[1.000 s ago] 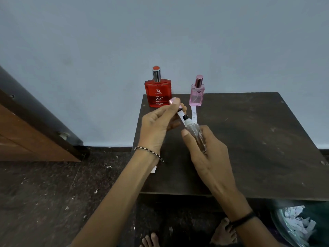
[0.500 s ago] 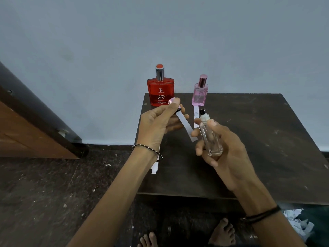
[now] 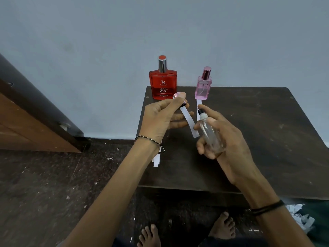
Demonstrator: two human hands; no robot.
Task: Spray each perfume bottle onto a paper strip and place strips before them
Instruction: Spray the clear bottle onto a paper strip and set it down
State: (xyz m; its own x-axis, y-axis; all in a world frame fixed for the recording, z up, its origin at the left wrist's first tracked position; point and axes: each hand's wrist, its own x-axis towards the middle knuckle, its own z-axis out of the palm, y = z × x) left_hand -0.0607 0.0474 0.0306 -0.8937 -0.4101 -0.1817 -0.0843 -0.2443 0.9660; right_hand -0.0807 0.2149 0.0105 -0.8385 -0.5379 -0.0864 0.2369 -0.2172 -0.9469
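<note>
My right hand (image 3: 226, 138) grips a clear glass spray bottle (image 3: 211, 134), its black nozzle up and uncapped. My left hand (image 3: 160, 118) pinches a white paper strip (image 3: 189, 122) that hangs down towards the bottle; a small dark cap sits against the same fingers. A red perfume bottle (image 3: 162, 82) stands at the table's back left corner. To its right stands a pink bottle (image 3: 204, 86), with a white strip (image 3: 198, 104) lying in front of it. More white strips (image 3: 156, 162) lie at the table's left edge, partly hidden under my left wrist.
The dark wooden table (image 3: 267, 139) stands against a pale blue wall. A wooden door frame (image 3: 35, 118) is at the left. A container of paper scraps (image 3: 302, 218) sits on the floor at the lower right. My bare feet (image 3: 222, 227) show below the table.
The right hand has drawn the clear bottle away from the left hand, to the right, and stood it more upright. The strip in the left hand now hangs free beside it.
</note>
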